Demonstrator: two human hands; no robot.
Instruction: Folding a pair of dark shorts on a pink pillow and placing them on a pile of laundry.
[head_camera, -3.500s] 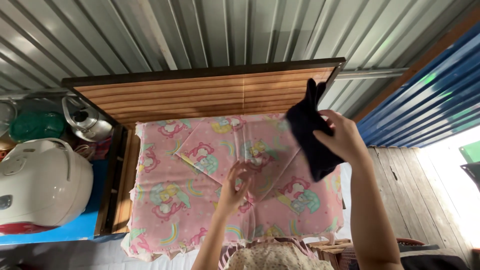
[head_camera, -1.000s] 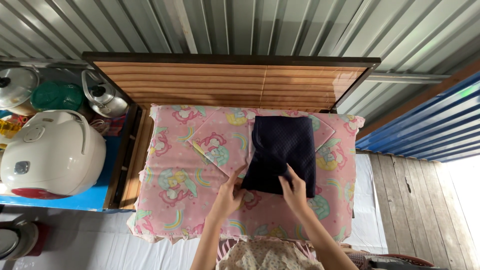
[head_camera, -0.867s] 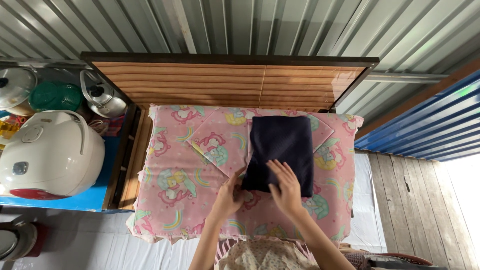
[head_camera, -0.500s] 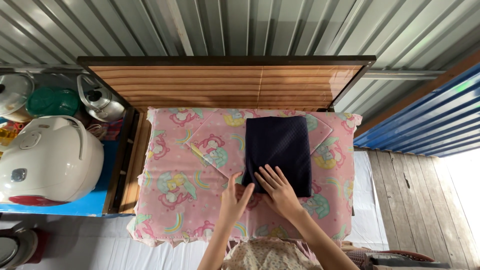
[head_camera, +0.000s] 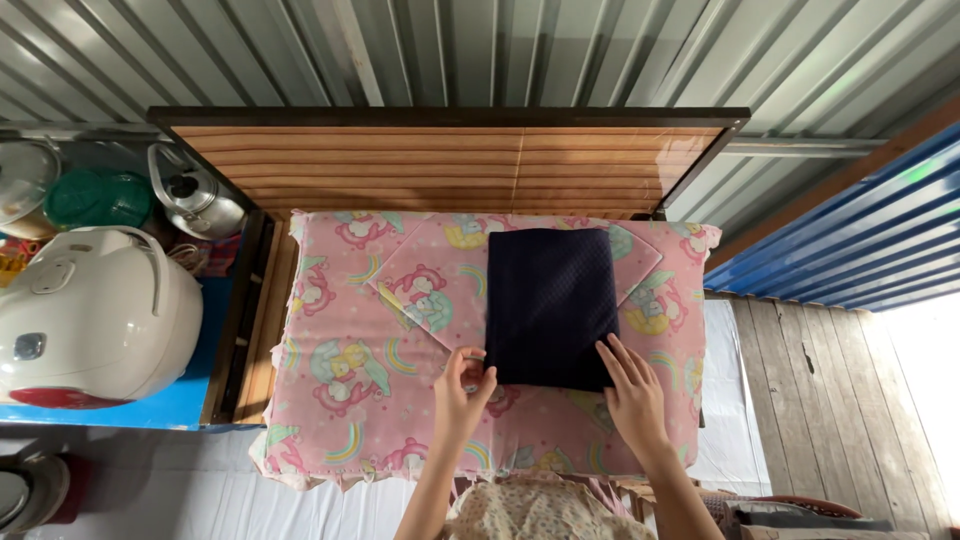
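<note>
A dark navy folded cloth (head_camera: 551, 305) lies flat on a pink cartoon-print sheet (head_camera: 340, 370) that covers a low surface. Under the navy cloth sits a folded pink piece of the same print (head_camera: 425, 290), turned at an angle. My left hand (head_camera: 462, 388) rests at the cloth's near left corner, fingers curled against its edge. My right hand (head_camera: 632, 392) lies flat, fingers spread, on the near right corner. Neither hand lifts the cloth.
A wooden slatted headboard (head_camera: 450, 165) stands behind the sheet, against a corrugated metal wall. To the left, a white rice cooker (head_camera: 90, 320), a metal kettle (head_camera: 195, 195) and a green lid (head_camera: 85, 197) sit on a blue shelf. Wooden floorboards (head_camera: 830, 400) lie at right.
The navy cloth was held up in my right hand, then laid flat on the sheet. My right hand has slid from the cloth's near left to its near right corner.
</note>
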